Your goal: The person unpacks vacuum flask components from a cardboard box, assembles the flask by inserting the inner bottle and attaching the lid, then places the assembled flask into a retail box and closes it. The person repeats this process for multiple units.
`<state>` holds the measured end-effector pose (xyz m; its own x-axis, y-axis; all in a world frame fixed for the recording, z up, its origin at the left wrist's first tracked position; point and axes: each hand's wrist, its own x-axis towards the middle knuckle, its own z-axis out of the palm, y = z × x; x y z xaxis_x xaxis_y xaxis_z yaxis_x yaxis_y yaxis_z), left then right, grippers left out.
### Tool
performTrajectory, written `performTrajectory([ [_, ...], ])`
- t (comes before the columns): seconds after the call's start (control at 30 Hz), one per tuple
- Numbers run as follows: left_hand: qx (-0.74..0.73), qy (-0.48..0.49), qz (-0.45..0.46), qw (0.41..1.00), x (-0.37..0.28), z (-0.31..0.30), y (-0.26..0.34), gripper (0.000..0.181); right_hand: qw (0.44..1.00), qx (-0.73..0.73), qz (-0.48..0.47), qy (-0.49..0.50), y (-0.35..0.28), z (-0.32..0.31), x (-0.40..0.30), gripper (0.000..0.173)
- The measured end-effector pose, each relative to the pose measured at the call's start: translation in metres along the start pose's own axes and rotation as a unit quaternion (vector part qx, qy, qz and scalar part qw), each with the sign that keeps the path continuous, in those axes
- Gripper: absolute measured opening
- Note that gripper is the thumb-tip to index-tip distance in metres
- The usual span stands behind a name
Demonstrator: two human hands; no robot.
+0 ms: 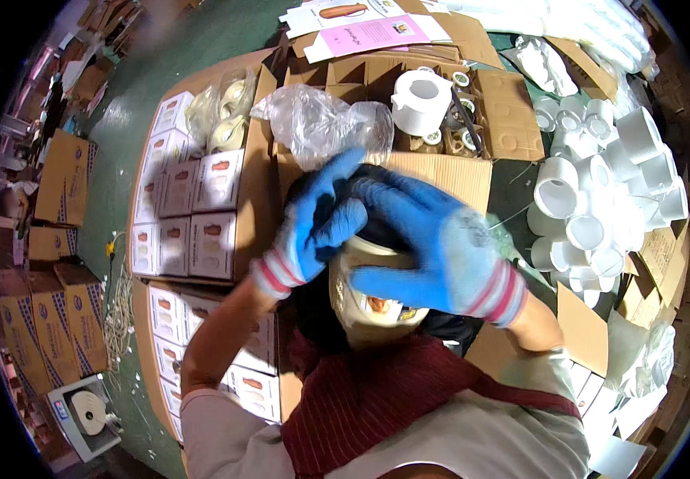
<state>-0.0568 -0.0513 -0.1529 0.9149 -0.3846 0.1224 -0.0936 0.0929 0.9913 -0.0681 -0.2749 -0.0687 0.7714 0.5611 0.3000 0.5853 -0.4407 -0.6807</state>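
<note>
A cream-coloured vacuum jug [348, 299] with a sticker on its side stands upright against my apron, its top towards my hands. Both hands wear blue-coated knit gloves. My left hand [321, 218] is at a black part over the jug's top, fingers bent; its grip is blurred. My right hand [434, 245] lies across the jug's right side and top, thumb along the body above the sticker. The black part is mostly hidden between the hands. Just beyond them lies a crumpled clear plastic bag [315, 123] on an open carton [440, 179].
Cartons of printed white boxes [213, 242] stand at left, with bagged cream jugs [228, 132] at one end. A white cylindrical part [421, 102] rests on the divided carton ahead. Many white plastic cylinders [557, 188] are piled at right. Flattened printed boxes [375, 39] lie at the far side.
</note>
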Motion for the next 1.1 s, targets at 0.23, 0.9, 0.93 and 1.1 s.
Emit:
performTrajectory([
  [0.23,0.324,0.054,0.151,0.932,-0.162,0.011,-0.105,0.068,0.883,0.142,0.35,0.28,0.092,0.015,-0.155,0.042],
  [0.9,0.127,-0.237,-0.076,0.96,0.009,0.057,0.011,0.066,0.497,0.63,0.46,0.379,0.179,0.07,-0.22,0.059],
  [0.93,0.121,-0.248,-0.083,0.958,0.011,0.065,0.015,0.066,0.503,0.619,0.444,0.408,0.209,0.072,-0.237,0.057],
  [1.1,0.14,-0.165,0.06,0.974,-0.024,0.068,0.025,0.064,0.691,0.384,0.361,0.495,0.262,0.026,-0.229,0.045],
])
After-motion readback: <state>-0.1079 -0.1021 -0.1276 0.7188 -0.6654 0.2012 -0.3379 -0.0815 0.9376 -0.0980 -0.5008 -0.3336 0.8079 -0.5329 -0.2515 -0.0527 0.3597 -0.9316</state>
